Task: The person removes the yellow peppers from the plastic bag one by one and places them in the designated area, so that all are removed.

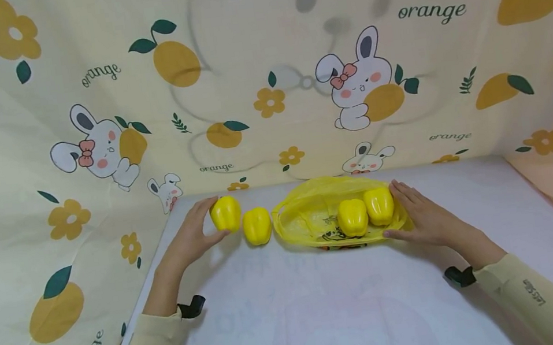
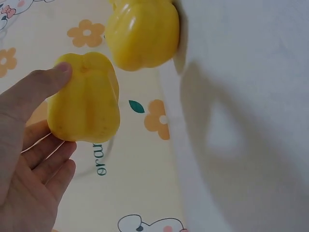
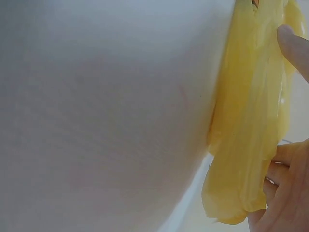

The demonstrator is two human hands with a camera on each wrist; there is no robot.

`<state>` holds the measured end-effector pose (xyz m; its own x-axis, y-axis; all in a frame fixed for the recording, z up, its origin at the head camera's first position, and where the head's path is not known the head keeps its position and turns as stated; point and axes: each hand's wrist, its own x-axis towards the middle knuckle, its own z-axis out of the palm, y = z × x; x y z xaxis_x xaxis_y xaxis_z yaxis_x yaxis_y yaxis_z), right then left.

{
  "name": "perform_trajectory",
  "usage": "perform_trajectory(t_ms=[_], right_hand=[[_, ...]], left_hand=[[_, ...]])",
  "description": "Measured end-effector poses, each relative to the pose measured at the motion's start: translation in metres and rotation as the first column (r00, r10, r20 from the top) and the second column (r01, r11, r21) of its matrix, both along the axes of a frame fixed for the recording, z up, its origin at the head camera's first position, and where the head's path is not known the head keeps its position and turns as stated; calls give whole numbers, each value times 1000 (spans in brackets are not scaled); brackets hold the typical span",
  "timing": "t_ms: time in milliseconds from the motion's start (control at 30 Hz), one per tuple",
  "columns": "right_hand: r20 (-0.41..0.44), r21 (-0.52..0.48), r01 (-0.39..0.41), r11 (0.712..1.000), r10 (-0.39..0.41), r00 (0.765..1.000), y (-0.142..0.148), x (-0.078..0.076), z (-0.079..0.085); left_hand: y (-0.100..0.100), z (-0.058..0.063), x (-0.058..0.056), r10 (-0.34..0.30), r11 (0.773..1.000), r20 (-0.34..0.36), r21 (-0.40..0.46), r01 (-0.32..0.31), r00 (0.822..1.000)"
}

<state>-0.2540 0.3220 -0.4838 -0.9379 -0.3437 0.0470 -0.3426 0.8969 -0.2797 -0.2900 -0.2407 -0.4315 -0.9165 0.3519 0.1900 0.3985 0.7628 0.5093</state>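
Observation:
My left hand (image 1: 192, 234) holds a yellow bell pepper (image 1: 226, 214) between thumb and fingers, above the table at the left; the thumb presses its side in the left wrist view. Just right of it, a second bell pepper (image 1: 257, 226) stands on the table. Beside that lies a yellow plastic bag (image 1: 306, 224), its mouth spread wide towards me. Two more bell peppers, one nearer the middle (image 1: 353, 218) and one further right (image 1: 379, 206), sit inside the bag. My right hand (image 1: 426, 217) holds the bag's right end, thumb at the near rim and fingers at the far side.
The white table (image 1: 327, 317) meets a patterned cloth backdrop (image 1: 251, 141) right behind the bag, with more cloth along both sides. Black straps (image 1: 192, 307) sit around my wrists.

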Motion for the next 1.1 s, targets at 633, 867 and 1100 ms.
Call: perform_trajectory(t_ms=[633, 867, 1100], right_hand=[[7, 12, 7, 1000, -7, 1000, -2, 0, 1], [10, 13, 7, 1000, -7, 1000, -2, 0, 2], [5, 5, -1, 1000, 1, 1000, -1, 0, 3]], left_hand=[[-9, -21, -8, -18, 1000, 39, -14, 19, 999], [-9, -29, -11, -15, 999, 65, -32, 17, 998], [-7, -33, -12, -15, 999, 80, -41, 18, 997]])
